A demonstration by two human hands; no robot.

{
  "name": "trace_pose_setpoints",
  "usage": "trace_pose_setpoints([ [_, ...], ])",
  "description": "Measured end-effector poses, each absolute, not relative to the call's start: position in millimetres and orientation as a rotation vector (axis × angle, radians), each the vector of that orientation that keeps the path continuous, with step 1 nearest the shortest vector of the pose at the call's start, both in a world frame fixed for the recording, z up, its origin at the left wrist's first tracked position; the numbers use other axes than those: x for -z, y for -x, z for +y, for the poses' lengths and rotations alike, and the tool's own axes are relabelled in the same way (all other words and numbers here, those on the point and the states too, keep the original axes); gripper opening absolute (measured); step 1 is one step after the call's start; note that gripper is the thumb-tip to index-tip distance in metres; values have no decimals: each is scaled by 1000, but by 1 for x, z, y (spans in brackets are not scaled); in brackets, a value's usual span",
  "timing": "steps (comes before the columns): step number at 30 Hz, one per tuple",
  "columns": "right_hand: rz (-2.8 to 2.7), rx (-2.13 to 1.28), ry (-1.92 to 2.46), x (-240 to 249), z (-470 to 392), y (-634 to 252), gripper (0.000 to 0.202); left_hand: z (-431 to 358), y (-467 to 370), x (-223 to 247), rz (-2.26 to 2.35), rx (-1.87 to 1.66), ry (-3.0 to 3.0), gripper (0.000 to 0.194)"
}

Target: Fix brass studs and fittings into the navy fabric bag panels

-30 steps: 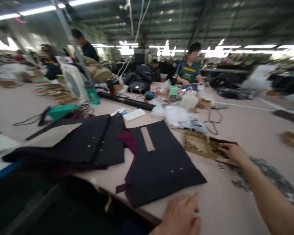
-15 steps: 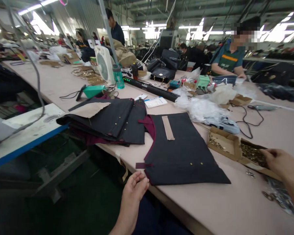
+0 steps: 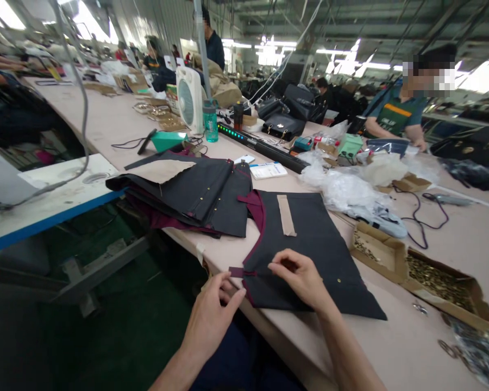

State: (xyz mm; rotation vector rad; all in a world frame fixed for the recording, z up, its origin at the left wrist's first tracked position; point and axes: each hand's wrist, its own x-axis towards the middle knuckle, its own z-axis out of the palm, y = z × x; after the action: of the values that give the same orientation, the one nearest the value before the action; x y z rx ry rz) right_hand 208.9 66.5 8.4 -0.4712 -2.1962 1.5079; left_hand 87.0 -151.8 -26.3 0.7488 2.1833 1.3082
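A black fabric panel (image 3: 297, 250) with maroon edging lies flat near the table's front edge. It bears a beige strip (image 3: 286, 215) and small brass-coloured fittings. My right hand (image 3: 303, 276) is over the panel, thumb and fingertips pinched together; whatever is between them is too small to make out. My left hand (image 3: 212, 309) is at the table edge beside a maroon tab (image 3: 237, 272) that sticks out from the panel. Its thumb is apart from the curled fingers, with the fingertips close to the tab. Contact with the tab is unclear.
Cardboard boxes (image 3: 442, 282) of small brass-coloured pieces stand at the right, near bagged metal parts (image 3: 472, 347). Stacked black panels (image 3: 179, 190) lie at the left. Behind are crumpled plastic (image 3: 334, 182), a white fan (image 3: 189, 100) and a bottle (image 3: 210, 122). A co-worker (image 3: 399, 111) stands across the table.
My right hand has moved left from the box of small brass pieces to above the panel. My left hand's thumb and fingers have parted beside the tab. The view has shifted slightly.
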Motion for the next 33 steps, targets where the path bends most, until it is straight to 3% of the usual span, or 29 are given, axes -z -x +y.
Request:
trace_pose_setpoints([
  [4,-2214,-1599,435,14,67,-187,19,-131,-76,15,2584,-974,-1030,50],
  [8,-2243,-1585,357,20,73,-192,14,-107,-67,9,2615,-817,-1247,43],
  [16,-2237,-1564,348,16,64,-198,13,-95,-64,7,2444,-940,-1246,29],
  [22,-2302,-1517,385,17,61,-200,12,-91,-56,-3,2377,-862,-1119,46],
  [27,-2355,-1375,228,13,63,-199,9,-92,-58,-9,2374,-755,-1114,29],
  [33,-2400,-1303,139,11,63,-200,8,-94,-57,0,2083,-1065,-1070,16],
])
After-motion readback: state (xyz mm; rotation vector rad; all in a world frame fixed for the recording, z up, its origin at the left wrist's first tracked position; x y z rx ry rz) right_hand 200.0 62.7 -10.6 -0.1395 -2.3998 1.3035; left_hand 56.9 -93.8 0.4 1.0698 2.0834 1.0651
